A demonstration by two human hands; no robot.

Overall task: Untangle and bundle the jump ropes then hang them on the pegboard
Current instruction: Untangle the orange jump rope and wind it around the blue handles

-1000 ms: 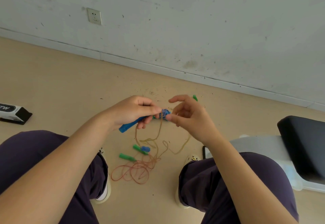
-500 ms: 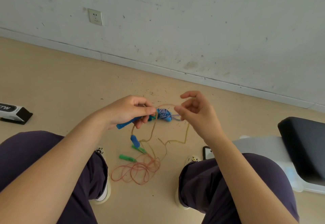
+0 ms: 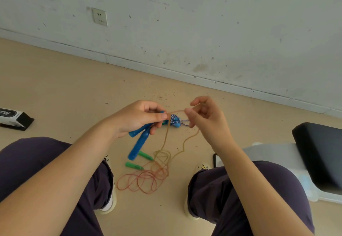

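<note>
left hand (image 3: 137,118): fingers curled round blue handles (image 3: 140,139), long axis slanting down toward the near knees | right hand (image 3: 204,119): thumb and forefinger pinch the tan cord (image 3: 174,111) just right of the blue-white wound bundle (image 3: 174,120), the nearer hand to it | cord tail drops to orange coils (image 3: 144,180) and green handles (image 3: 134,165) on the floor (image 3: 64,87), mid, between the feet | judged step: freeing tan cord from bundle
</note>
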